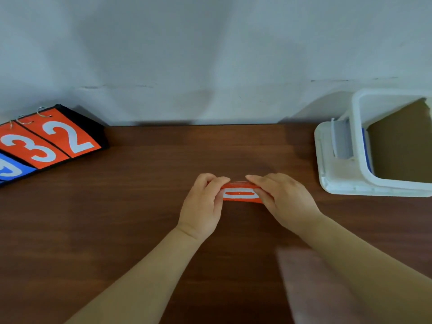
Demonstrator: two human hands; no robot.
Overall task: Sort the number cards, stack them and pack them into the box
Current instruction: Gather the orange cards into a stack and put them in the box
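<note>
A stack of orange number cards [239, 194] stands on edge near the middle of the brown table, its front card showing a white 0. My left hand [203, 206] grips the stack's left end, fingers curled over the top edge. My right hand [284, 199] grips the right end the same way. The white plastic box [360, 160] sits open at the right edge of the table, apart from the hands. How many cards the stack holds is hidden.
A black flip scoreboard [46, 141] lies at the far left, showing orange 3 and 2 cards and a blue card below. The box's lid [327, 164] lies under or beside the box. A grey wall [210, 54] runs along the table's back edge.
</note>
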